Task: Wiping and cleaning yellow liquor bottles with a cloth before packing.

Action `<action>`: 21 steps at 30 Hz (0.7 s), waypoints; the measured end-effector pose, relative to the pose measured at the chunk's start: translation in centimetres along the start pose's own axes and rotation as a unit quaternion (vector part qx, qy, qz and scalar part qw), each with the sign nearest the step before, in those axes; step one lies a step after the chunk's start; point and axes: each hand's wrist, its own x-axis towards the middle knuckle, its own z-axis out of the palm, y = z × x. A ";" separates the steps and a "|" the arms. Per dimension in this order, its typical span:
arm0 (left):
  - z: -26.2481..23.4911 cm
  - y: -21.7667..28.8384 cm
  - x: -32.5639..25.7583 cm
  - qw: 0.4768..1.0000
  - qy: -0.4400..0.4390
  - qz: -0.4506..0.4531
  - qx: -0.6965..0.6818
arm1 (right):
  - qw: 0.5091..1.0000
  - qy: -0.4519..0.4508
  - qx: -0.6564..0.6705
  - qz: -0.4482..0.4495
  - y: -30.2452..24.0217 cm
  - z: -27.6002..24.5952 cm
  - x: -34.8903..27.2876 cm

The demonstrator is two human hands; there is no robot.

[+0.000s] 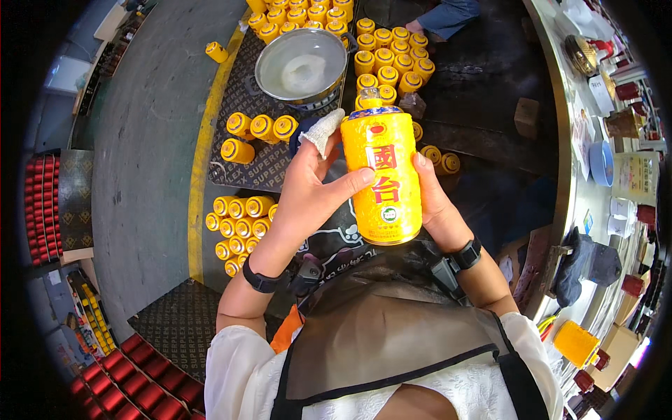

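Observation:
A yellow bottle [402, 150] with red lettering, a blue band near the neck and a clear stopper stands nearly upright between my two hands. My left hand [316, 183] holds it from the left, thumb laid across its front. Around the fingertips of that hand is a bunched white cloth [324, 131]. My right hand [439, 204] grips the bottle's right side; its thumb shows at the edge, while the other fingers are hidden behind. Just beyond the bottle, a metal pan [269, 85] holds cloudy liquid and something whitish.
Several yellow bottles [388, 57] crowd the dark table beyond the pan; more yellow bottles [241, 225] stand at near left. Another person's sleeve [451, 17] shows at the far edge. A cluttered bench [560, 150] runs along the right, with a blue bowl [600, 163]. Red cylinders [129, 381] fill the lower left.

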 end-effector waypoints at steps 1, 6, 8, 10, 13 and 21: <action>0.0 0.1 0.0 1.000 0.005 -0.014 -0.023 | 1.000 -0.008 0.011 0.004 0.0 0.0 0.1; -0.1 0.3 0.0 0.998 -0.003 -0.038 -0.056 | 1.000 0.030 -0.006 -0.004 -0.1 0.7 -0.5; 0.1 0.7 0.0 0.996 0.000 -0.053 -0.071 | 1.000 0.027 -0.006 -0.001 0.0 0.3 -0.4; 0.1 0.7 0.0 0.995 0.005 -0.057 -0.078 | 1.000 -0.011 0.013 0.022 0.1 -0.3 -0.2; 0.2 0.9 -0.1 0.994 0.012 -0.065 -0.089 | 1.000 0.010 -0.015 -0.001 0.1 0.0 -0.2; 0.3 0.8 -0.1 0.991 0.016 -0.081 -0.104 | 1.000 0.010 -0.006 0.023 -0.1 0.3 -0.3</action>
